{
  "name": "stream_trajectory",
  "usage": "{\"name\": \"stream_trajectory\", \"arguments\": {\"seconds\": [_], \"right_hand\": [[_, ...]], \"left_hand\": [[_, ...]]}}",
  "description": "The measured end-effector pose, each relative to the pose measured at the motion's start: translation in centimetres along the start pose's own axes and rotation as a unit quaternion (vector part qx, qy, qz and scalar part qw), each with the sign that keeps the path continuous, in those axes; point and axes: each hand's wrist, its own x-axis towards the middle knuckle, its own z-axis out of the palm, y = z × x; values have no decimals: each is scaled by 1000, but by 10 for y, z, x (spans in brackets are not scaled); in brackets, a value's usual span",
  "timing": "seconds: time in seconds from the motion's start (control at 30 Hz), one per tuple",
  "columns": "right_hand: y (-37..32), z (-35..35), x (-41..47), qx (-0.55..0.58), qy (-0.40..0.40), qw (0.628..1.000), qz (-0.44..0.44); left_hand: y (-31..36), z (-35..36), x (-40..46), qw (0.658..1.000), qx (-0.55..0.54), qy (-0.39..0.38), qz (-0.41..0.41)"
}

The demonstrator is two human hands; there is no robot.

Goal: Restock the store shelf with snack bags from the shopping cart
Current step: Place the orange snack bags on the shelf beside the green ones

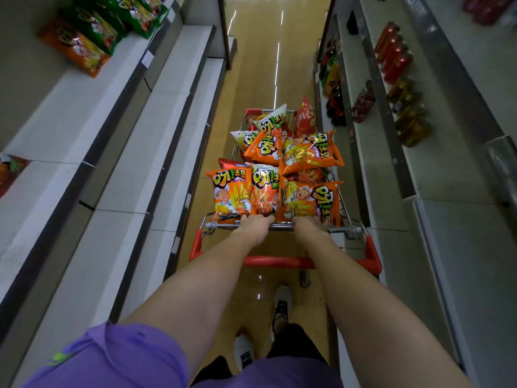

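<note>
Right now:
left hand [256,226]: grips cart rail [279,226]
right hand [309,228]: grips same rail
snack bags [232,196]: just beyond both hands
shelf [84,107]: leftward, nearer left hand

At the centre of the frame, a red shopping cart [285,261] stands in a store aisle, heaped with orange snack bags [309,152]. The left hand [256,224] and right hand [309,226] both grip the cart's metal rail [281,226], fingers curled over it. At upper left, green and orange snack bags [92,32] lie on a white store shelf [72,107]. At upper right, bottles [391,51] line another shelf.
</note>
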Motion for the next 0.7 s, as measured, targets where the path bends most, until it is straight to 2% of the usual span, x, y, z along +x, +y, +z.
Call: {"name": "stream_trajectory", "arguments": {"seconds": [0.23, 0.47, 0.7], "right_hand": [[10, -4, 20, 24, -27, 999, 12], [28, -17, 57, 52, 43, 997, -36], [62, -49, 96, 10, 100, 993, -60]], "left_hand": [[1, 9, 23, 999, -19, -28, -22], [15, -13, 60, 999, -11, -24, -46], [48, -36, 111, 998, -1, -5, -56]]}}
